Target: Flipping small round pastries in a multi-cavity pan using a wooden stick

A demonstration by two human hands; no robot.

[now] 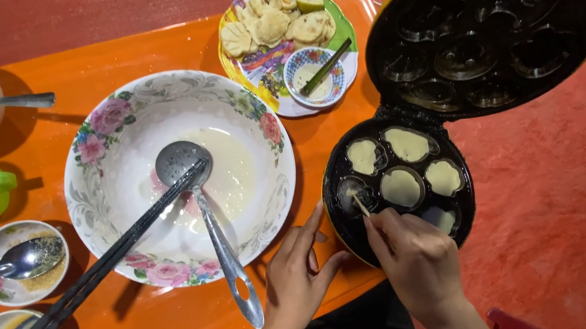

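Black mould plate of the cake maker (397, 185), off the orange table's (177, 326) right edge: approx 4 wells filled w/ batter, rest seem empty. Right hand (416, 259) pinches a thin stick (359, 205) in one well; left hand (296, 271) rests fingers spread, holding nothing, on the table's near edge.

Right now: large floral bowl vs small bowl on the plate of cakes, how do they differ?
The large floral bowl is far wider than the small patterned bowl. The large floral bowl sits straight on the orange table and holds a metal ladle and black chopsticks; the small patterned bowl sits on a plate with one dark stick. Both hold pale batter.
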